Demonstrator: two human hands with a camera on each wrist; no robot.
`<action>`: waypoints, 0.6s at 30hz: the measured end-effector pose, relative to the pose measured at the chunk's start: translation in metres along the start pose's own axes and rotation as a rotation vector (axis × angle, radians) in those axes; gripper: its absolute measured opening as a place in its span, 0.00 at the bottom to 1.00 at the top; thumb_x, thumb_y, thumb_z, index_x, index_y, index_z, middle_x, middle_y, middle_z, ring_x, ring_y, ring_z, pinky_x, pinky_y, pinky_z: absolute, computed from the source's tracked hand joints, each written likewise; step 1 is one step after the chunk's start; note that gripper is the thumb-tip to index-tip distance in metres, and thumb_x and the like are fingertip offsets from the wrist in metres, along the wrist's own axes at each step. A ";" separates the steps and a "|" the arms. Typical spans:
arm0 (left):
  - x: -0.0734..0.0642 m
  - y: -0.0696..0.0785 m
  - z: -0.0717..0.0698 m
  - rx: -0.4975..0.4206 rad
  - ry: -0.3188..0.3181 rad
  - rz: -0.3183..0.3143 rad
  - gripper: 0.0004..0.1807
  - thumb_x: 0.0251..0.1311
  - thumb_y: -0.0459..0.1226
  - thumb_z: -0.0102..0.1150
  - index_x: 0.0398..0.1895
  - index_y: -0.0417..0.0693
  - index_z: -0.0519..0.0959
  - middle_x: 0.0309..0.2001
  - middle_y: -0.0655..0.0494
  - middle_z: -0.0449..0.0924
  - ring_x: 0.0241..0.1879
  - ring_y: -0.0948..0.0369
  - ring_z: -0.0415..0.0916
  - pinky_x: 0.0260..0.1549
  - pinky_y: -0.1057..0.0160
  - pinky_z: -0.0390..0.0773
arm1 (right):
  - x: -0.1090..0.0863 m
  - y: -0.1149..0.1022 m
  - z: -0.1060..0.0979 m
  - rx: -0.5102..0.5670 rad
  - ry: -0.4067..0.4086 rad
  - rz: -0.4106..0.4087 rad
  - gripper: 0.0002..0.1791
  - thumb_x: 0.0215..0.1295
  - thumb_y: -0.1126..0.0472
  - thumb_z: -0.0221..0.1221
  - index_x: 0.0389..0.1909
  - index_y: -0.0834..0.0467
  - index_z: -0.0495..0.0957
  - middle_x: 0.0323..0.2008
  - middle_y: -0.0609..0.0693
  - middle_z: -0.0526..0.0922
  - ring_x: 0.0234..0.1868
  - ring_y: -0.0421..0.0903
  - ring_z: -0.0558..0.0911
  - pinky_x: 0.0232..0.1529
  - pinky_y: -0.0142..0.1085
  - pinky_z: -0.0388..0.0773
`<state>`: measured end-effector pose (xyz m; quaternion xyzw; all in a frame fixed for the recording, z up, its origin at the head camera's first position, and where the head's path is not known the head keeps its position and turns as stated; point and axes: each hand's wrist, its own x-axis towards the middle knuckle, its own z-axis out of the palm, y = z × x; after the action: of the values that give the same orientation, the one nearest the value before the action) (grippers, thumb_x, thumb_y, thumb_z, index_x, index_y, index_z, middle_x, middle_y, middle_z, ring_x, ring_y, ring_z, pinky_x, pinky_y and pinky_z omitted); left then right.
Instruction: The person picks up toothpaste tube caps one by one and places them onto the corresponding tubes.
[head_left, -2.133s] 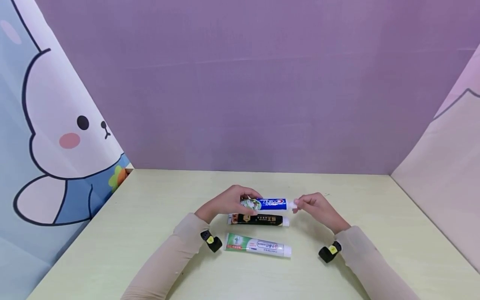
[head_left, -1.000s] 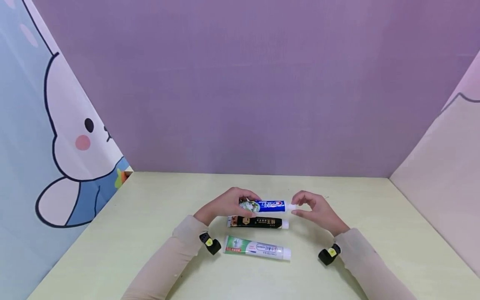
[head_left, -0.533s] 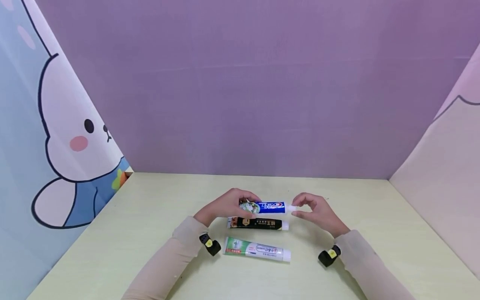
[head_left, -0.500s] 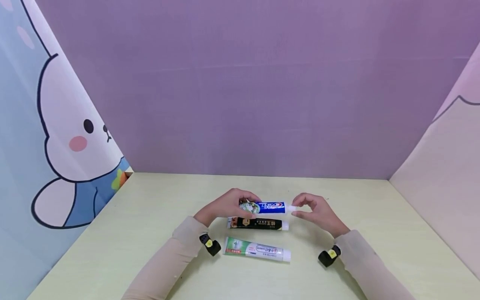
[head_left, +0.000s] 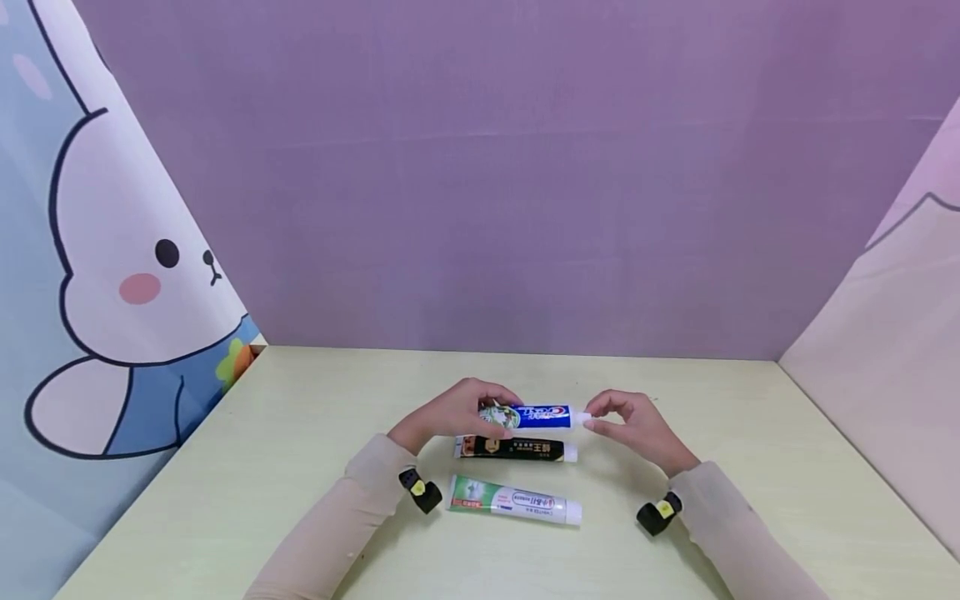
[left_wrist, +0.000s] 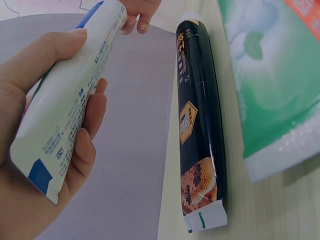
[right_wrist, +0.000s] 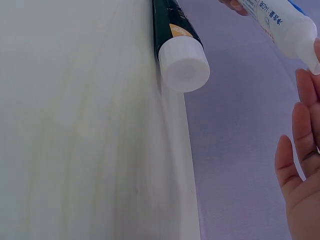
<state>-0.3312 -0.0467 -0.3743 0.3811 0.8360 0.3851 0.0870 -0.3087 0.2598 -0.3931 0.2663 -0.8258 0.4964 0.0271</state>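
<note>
A blue-and-white toothpaste tube [head_left: 545, 416] is held above the table, lying level with its cap end to the right. My left hand [head_left: 459, 408] grips its flat-end half, thumb on one side and fingers curled round the other, as the left wrist view shows. At the other end, the thumb and forefinger of my right hand [head_left: 637, 425] pinch the white cap [head_left: 582, 418]. In the right wrist view its other fingers [right_wrist: 301, 125] are spread away from the tube. Nearer to me, a black toothpaste tube [head_left: 517, 448] and a green-and-white toothpaste tube [head_left: 517, 500] lie on the table.
The pale wooden table [head_left: 300, 467] ends at a purple backdrop [head_left: 487, 208]. Printed cloth with a cartoon rabbit [head_left: 112, 275] hangs at the left, and a pale cloth [head_left: 900, 358] at the right. Each wrist carries a small black camera.
My right hand's fingers, tucked together at the cap two seconds ago, now form a wider arch with thumb and forefinger. The left hand keeps its grip. The head view has shifted slightly.
</note>
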 end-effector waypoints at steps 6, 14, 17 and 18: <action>0.000 0.001 -0.001 0.006 0.002 0.001 0.22 0.51 0.41 0.69 0.52 0.50 0.80 0.44 0.62 0.81 0.37 0.65 0.71 0.38 0.66 0.71 | 0.002 0.000 0.001 -0.035 0.002 0.013 0.03 0.61 0.62 0.62 0.34 0.57 0.81 0.36 0.48 0.83 0.38 0.39 0.77 0.48 0.45 0.71; 0.000 0.000 -0.001 0.015 0.002 0.005 0.22 0.52 0.41 0.69 0.52 0.49 0.79 0.44 0.62 0.81 0.37 0.65 0.71 0.38 0.67 0.71 | 0.002 -0.001 0.001 -0.017 -0.004 0.003 0.04 0.63 0.61 0.60 0.32 0.57 0.82 0.33 0.48 0.84 0.38 0.39 0.79 0.47 0.41 0.73; -0.002 0.000 0.000 0.017 -0.004 0.010 0.22 0.52 0.41 0.69 0.52 0.49 0.79 0.44 0.62 0.81 0.37 0.65 0.71 0.38 0.67 0.72 | -0.001 -0.001 0.005 0.001 -0.002 -0.010 0.05 0.64 0.62 0.59 0.31 0.59 0.82 0.32 0.48 0.84 0.37 0.38 0.79 0.46 0.39 0.73; -0.004 0.000 0.000 0.017 -0.007 0.012 0.23 0.52 0.41 0.69 0.52 0.49 0.79 0.44 0.62 0.81 0.37 0.65 0.71 0.38 0.66 0.72 | -0.002 -0.002 0.006 0.007 -0.001 -0.013 0.05 0.64 0.63 0.59 0.31 0.59 0.82 0.32 0.49 0.84 0.37 0.38 0.79 0.45 0.38 0.73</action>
<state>-0.3289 -0.0494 -0.3752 0.3883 0.8365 0.3773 0.0842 -0.3048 0.2549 -0.3954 0.2719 -0.8224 0.4988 0.0288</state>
